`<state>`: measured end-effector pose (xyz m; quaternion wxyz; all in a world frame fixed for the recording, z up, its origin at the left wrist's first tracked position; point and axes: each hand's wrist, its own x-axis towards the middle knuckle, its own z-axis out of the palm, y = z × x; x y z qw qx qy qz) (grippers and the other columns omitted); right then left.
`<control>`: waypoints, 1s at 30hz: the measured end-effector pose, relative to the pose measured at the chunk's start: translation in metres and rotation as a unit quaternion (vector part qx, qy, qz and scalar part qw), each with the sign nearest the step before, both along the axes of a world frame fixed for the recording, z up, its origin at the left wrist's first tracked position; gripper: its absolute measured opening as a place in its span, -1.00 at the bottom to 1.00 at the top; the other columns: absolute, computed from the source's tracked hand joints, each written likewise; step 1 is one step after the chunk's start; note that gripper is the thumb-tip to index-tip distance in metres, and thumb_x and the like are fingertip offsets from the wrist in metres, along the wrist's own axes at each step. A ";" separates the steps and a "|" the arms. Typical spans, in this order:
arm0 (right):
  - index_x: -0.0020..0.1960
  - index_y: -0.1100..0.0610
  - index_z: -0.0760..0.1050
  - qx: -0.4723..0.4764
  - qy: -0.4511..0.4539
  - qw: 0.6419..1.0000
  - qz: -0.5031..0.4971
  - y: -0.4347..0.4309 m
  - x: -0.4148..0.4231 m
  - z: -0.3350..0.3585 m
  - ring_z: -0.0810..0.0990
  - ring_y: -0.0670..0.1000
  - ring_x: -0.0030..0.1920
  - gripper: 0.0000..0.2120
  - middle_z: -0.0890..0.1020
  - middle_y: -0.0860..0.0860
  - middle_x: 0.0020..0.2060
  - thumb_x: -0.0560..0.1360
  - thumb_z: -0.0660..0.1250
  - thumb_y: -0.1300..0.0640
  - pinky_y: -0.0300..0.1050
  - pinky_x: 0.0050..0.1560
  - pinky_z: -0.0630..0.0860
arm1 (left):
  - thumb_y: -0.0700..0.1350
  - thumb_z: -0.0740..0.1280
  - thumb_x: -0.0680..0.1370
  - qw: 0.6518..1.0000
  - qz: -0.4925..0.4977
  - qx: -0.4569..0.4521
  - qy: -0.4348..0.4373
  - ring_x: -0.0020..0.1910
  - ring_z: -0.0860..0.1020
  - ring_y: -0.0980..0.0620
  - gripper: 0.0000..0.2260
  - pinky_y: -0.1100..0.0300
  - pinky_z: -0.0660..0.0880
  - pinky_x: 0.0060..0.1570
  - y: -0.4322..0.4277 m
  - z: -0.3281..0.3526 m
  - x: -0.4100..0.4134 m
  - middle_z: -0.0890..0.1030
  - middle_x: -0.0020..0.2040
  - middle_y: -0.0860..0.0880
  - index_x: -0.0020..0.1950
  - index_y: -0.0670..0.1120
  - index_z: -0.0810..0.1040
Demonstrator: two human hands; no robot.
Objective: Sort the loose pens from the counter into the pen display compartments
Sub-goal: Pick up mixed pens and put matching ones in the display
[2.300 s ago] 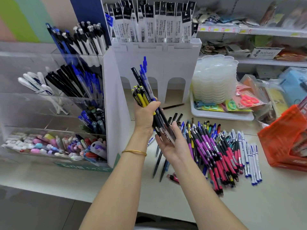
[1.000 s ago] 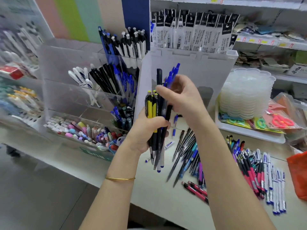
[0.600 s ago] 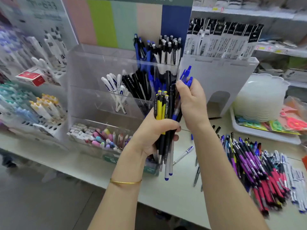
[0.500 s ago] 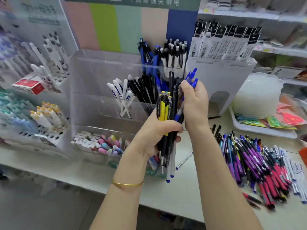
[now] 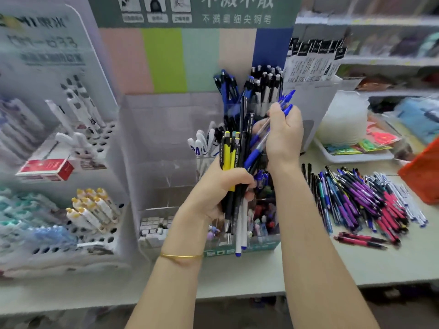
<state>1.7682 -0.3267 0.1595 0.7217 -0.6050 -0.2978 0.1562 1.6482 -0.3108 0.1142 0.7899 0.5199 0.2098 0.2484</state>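
Bundle (image 5: 226, 153): yellow-and-black, black and white pens, held upright in front of the display, tips down.
Left hand (image 5: 213, 188): fingers and thumb curled tight round the middle of the bundle; thin gold bracelet (image 5: 180, 256) on the wrist.
Blue pens (image 5: 260, 144): a few clear-barrelled ones, tilted, blue ends up and to the right, lower ends against the bundle.
Right hand (image 5: 285, 134): back toward the camera, fingers curled round the blue pens, just right of the bundle and higher than the left hand.
Display (image 5: 161, 129): clear stepped case at the far side of the counter; blue and black-and-white pens standing in the far top compartments, white pens in a middle one, small erasers in the near low one.
Loose pens (image 5: 361, 200): lying on the counter (image 5: 308, 264) right of the right forearm, side by side in bands of black, blue, purple, pink and white; two pink ones apart at the near edge of the pile.
Rack (image 5: 71, 260): white, with holes, left of the display, markers standing in it.
Basket (image 5: 422, 172): orange, at the far right edge.
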 end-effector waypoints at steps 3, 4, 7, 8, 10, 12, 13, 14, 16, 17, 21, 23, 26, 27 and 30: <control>-0.16 0.09 0.25 -0.005 0.004 1.000 0.010 0.004 0.006 0.010 0.52 -0.05 -0.54 -0.80 0.54 0.05 -0.49 0.64 0.08 0.16 -0.20 -0.45 0.47 | -0.26 0.40 0.18 1.000 -0.021 -0.005 -0.007 -0.38 0.40 -0.06 -0.49 0.18 0.40 -0.43 0.009 0.000 -0.007 0.42 -0.32 -0.10 0.11 -0.17 0.42; -0.16 0.09 0.24 -0.007 0.001 1.000 0.014 0.005 0.007 0.014 0.51 -0.05 -0.55 -0.80 0.54 0.11 -0.45 0.64 0.07 0.16 -0.21 -0.48 0.45 | -0.26 0.40 0.19 1.000 -0.023 -0.002 -0.005 -0.37 0.39 -0.07 -0.47 0.17 0.40 -0.42 0.010 0.000 -0.008 0.42 -0.32 -0.10 0.15 -0.17 0.41; -0.16 0.09 0.25 -0.008 -0.016 1.000 0.010 0.009 0.010 0.019 0.50 -0.05 -0.57 -0.80 0.52 0.17 -0.43 0.64 0.08 0.16 -0.24 -0.51 0.39 | -0.25 0.40 0.19 1.000 -0.015 -0.003 -0.011 -0.36 0.39 -0.06 -0.43 0.17 0.39 -0.42 0.015 0.003 -0.009 0.41 -0.30 -0.10 0.19 -0.18 0.41; -0.16 0.08 0.25 0.003 -0.015 1.000 -0.006 0.009 0.013 0.018 0.50 -0.04 -0.56 -0.81 0.53 0.12 -0.45 0.64 0.09 0.15 -0.23 -0.48 0.40 | -0.26 0.40 0.18 1.000 -0.012 -0.007 -0.018 -0.36 0.39 -0.05 -0.47 0.17 0.39 -0.42 0.017 0.003 -0.009 0.42 -0.30 -0.10 0.15 -0.16 0.42; -0.15 0.06 0.27 0.049 -0.013 0.997 -0.064 0.006 0.018 0.019 0.53 -0.05 -0.51 -0.81 0.54 0.04 -0.46 0.64 0.10 0.14 -0.20 -0.40 0.46 | -0.33 0.37 0.21 0.999 -0.011 -0.015 -0.034 -0.37 0.39 -0.02 -0.54 0.19 0.38 -0.44 0.022 0.005 -0.011 0.43 -0.29 -0.08 0.08 -0.13 0.40; -0.16 0.04 0.27 0.083 -0.052 0.986 -0.131 0.001 0.026 0.021 0.52 -0.21 -0.45 -0.80 0.51 -0.03 -0.40 0.65 0.12 0.16 -0.32 -0.33 0.45 | -0.38 0.31 0.27 0.999 -0.014 -0.019 -0.043 -0.37 0.38 0.00 -0.60 0.20 0.38 -0.45 0.026 0.007 -0.013 0.42 -0.29 -0.07 0.06 -0.13 0.38; -0.16 0.05 0.28 0.089 -0.094 0.979 -0.155 -0.001 0.030 0.020 0.48 -0.27 -0.43 -0.81 0.46 -0.07 -0.37 0.64 0.13 0.18 -0.42 -0.32 0.39 | -0.38 0.29 0.28 0.999 -0.013 -0.019 -0.046 -0.37 0.38 0.00 -0.62 0.21 0.38 -0.46 0.028 0.008 -0.013 0.43 -0.29 -0.07 0.05 -0.13 0.38; -0.14 0.08 0.29 0.088 -0.144 0.972 -0.161 -0.001 0.033 0.019 0.45 -0.31 -0.42 -0.83 0.41 -0.11 -0.35 0.63 0.15 0.19 -0.46 -0.32 0.34 | -0.38 0.31 0.27 0.999 -0.013 -0.018 -0.046 -0.36 0.38 0.00 -0.62 0.20 0.38 -0.46 0.030 0.008 -0.013 0.43 -0.29 -0.06 0.04 -0.13 0.39; -0.09 0.11 0.31 0.068 -0.242 0.956 -0.151 0.000 0.039 0.012 0.41 -0.27 -0.39 -0.88 0.36 -0.16 -0.34 0.60 0.21 0.14 -0.42 -0.31 0.30 | -0.33 0.38 0.20 0.999 -0.011 -0.016 -0.047 -0.36 0.40 0.00 -0.56 0.19 0.39 -0.45 0.031 0.008 -0.013 0.46 -0.29 -0.05 0.04 -0.12 0.40; -0.08 0.08 0.31 0.057 -0.279 0.948 -0.142 0.002 0.041 0.007 0.39 -0.23 -0.37 -0.88 0.36 -0.17 -0.34 0.58 0.22 0.09 -0.39 -0.29 0.28 | -0.29 0.40 0.17 0.999 -0.010 -0.017 -0.050 -0.36 0.41 0.01 -0.53 0.19 0.40 -0.45 0.032 0.008 -0.012 0.47 -0.30 -0.05 0.05 -0.12 0.40; -0.13 -0.11 0.31 0.011 -0.303 0.950 -0.076 0.008 0.050 -0.012 0.56 0.09 -0.30 -0.86 0.48 -0.02 -0.33 0.55 0.27 -0.01 -0.04 -0.28 0.51 | -0.26 0.40 0.17 0.998 -0.003 -0.025 -0.057 -0.36 0.42 0.01 -0.50 0.18 0.40 -0.44 0.034 0.005 -0.009 0.49 -0.29 -0.04 0.08 -0.12 0.39; -0.15 -0.14 0.34 -0.014 -0.274 0.961 -0.041 0.008 0.051 -0.016 0.60 0.06 -0.29 -0.80 0.52 -0.02 -0.32 0.54 0.33 0.07 0.06 -0.30 0.55 | -0.26 0.41 0.17 0.998 0.000 -0.025 -0.056 -0.36 0.43 0.01 -0.49 0.18 0.41 -0.44 0.035 0.004 -0.008 0.49 -0.27 -0.05 0.09 -0.11 0.40; -0.08 0.10 0.51 -0.110 -0.341 0.933 -0.037 0.008 0.051 -0.022 0.54 0.09 -0.16 -0.93 0.56 0.09 -0.16 0.49 0.39 0.15 -0.17 -0.15 0.37 | -0.26 0.41 0.16 0.998 0.008 -0.032 -0.060 -0.36 0.44 0.01 -0.46 0.17 0.41 -0.43 0.034 0.004 -0.007 0.50 -0.28 -0.04 0.12 -0.10 0.40; 0.04 0.17 0.53 -0.142 -0.365 0.919 -0.054 0.008 0.049 -0.024 0.54 0.11 -0.08 -0.84 0.57 0.11 -0.07 0.49 0.40 0.16 -0.23 -0.14 0.30 | -0.26 0.41 0.17 0.997 0.009 -0.033 -0.063 -0.36 0.44 0.02 -0.46 0.17 0.41 -0.43 0.034 0.004 -0.007 0.50 -0.28 -0.04 0.12 -0.10 0.40; 0.41 0.09 0.32 -0.157 -0.395 0.900 -0.099 0.008 0.040 -0.026 0.58 0.14 0.04 -0.47 0.60 0.09 0.14 0.49 0.38 0.21 -0.13 -0.12 0.40 | -0.27 0.40 0.18 0.997 0.005 -0.038 -0.074 -0.36 0.43 0.02 -0.49 0.17 0.39 -0.43 0.033 0.003 -0.006 0.47 -0.28 -0.05 0.11 -0.11 0.39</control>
